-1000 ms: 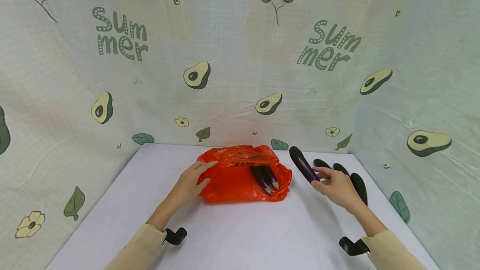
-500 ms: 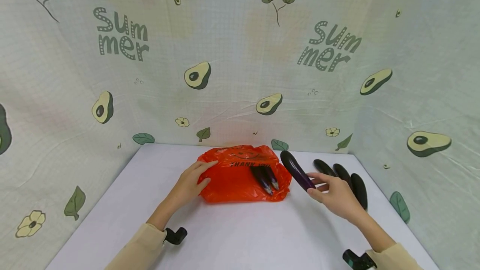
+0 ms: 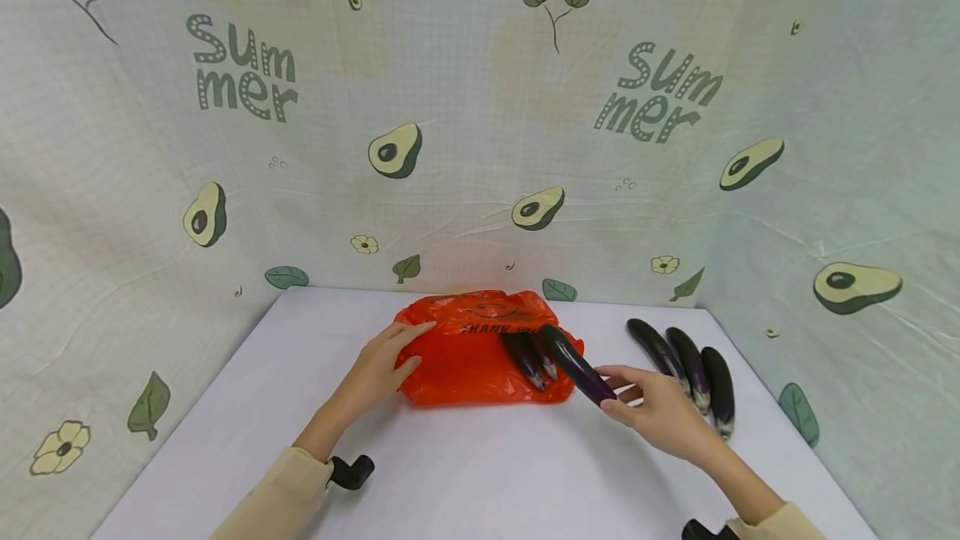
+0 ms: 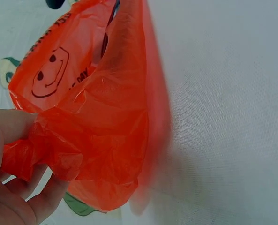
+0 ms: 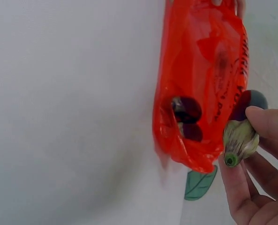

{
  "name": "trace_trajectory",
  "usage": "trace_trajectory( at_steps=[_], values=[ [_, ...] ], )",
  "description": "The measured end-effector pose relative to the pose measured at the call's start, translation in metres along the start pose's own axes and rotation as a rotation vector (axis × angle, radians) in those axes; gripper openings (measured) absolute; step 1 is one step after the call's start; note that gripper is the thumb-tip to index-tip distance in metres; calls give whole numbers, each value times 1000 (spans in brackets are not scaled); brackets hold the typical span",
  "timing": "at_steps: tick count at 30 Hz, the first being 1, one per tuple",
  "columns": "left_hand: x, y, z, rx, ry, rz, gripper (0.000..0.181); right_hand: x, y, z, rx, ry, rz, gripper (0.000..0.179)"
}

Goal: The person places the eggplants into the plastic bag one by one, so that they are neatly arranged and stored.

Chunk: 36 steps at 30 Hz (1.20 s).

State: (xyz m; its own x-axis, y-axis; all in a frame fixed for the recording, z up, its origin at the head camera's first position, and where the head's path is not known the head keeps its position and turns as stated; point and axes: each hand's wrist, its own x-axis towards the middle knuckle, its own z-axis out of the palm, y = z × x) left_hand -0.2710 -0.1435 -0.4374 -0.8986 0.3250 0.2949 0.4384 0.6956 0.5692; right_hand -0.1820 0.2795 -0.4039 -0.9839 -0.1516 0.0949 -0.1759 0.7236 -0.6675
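Bagging seems underway near the far edge of the table [image 3: 480,473]: left hand [image 3: 377,358] grips plastic bag [image 3: 457,369], right hand [image 3: 660,407] pinches eggplant [image 3: 574,363] that wants aiming inside

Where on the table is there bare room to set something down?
The white table is bare in front of the red plastic bag, between the left hand and right hand, and from the left hand to the printed cloth wall. Three long purple eggplants crowd the right side.
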Motion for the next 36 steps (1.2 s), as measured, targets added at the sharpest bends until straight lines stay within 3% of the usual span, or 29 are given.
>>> trace_trajectory(
  at_steps=[16, 22, 36],
  values=[
    [0, 1, 0, 11, 2, 23, 65, 10, 0, 24, 27, -57, -31, 47],
    [1, 0, 1, 7, 2, 26, 65, 20, -1, 34, 25, -41, -45, 44],
    [-1, 1, -1, 7, 1, 17, 65, 43, -11, 58, 32, 19, 15, 42]
  ],
)
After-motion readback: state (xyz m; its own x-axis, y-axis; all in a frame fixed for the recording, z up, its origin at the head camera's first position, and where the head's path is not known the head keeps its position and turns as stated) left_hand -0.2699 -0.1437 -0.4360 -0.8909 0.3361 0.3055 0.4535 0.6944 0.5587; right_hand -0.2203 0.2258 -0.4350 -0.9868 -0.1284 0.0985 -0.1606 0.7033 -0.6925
